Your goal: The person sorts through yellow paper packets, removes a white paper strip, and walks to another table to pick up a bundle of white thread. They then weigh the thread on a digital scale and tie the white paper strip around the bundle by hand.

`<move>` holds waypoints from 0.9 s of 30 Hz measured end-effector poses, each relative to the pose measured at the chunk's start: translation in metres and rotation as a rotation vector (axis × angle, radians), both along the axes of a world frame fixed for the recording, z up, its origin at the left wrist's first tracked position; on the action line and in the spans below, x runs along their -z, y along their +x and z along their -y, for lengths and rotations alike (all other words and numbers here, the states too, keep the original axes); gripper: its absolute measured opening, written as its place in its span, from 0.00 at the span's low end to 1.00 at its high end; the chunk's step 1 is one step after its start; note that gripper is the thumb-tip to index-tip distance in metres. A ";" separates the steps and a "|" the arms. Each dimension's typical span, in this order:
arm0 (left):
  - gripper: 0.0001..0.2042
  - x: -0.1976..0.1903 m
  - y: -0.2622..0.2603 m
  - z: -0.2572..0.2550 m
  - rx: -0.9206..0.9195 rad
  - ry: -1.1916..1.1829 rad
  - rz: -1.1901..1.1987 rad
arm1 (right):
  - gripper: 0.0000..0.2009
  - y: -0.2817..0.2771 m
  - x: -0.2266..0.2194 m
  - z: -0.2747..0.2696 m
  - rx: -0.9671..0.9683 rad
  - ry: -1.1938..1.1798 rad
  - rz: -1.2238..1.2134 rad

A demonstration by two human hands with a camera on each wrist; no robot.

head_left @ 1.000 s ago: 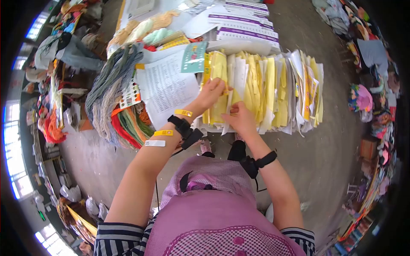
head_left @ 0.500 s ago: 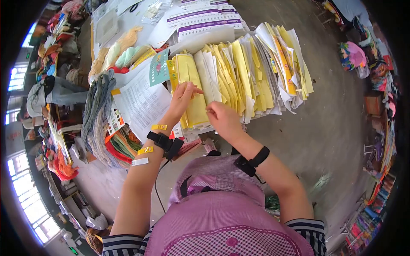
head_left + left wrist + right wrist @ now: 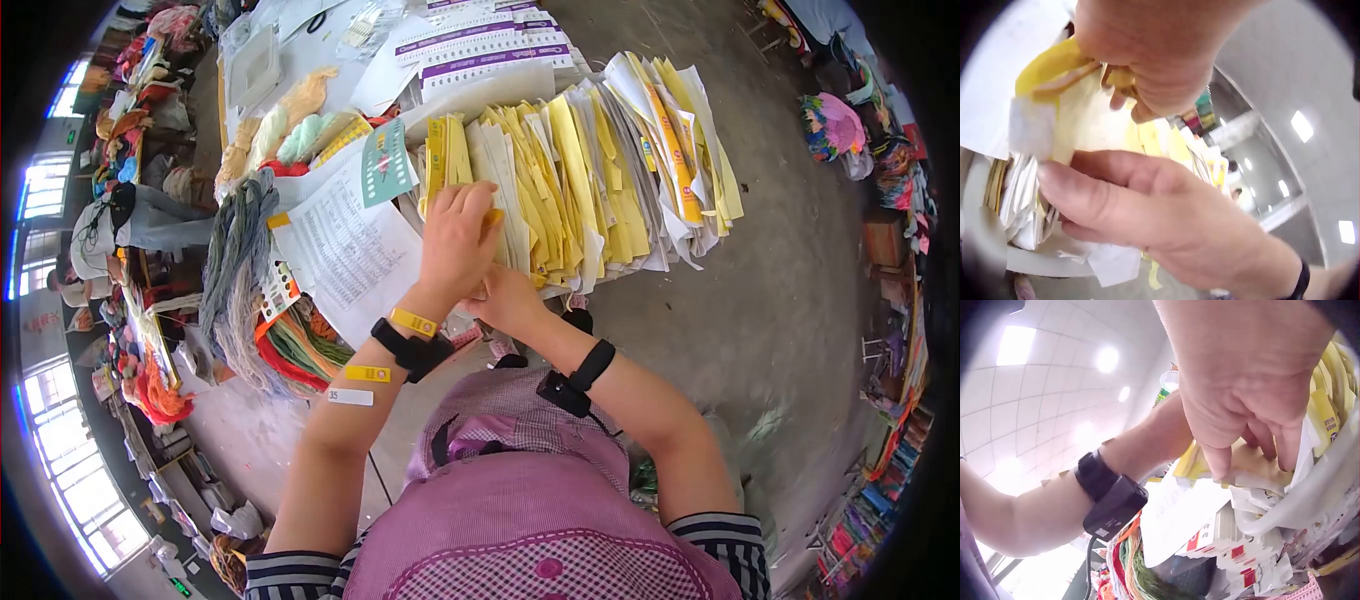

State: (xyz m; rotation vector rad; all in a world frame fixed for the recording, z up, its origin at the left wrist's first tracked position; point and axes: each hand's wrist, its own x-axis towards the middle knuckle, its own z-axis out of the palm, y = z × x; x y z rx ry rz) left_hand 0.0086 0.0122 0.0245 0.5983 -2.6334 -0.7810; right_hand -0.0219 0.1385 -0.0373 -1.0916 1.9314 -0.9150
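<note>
Steadying a yellow envelope [image 3: 457, 150] at the packet row's [image 3: 560, 180] left end
Pinching near edge in right grip [image 3: 512, 302], clamping yellow slip [image 3: 1124, 78] in left grip [image 3: 460, 238]; best support it all flat, avoiding creases.

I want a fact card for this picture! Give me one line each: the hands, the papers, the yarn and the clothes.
Papers: a row of yellow, white and grey packets side by side; left of it, a printed sheet with a teal card at its corner
Left hand: over the yellow packet at the row's left end; its grip is partly hidden
Right hand: pinching the edge of a pale packet
Yarn: grey-blue strands, left of the sheet
Clothes: purple apron, striped sleeves
</note>
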 end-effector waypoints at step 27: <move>0.15 0.059 0.012 0.016 -0.167 0.397 0.002 | 0.09 -0.059 0.013 0.014 0.343 0.109 0.255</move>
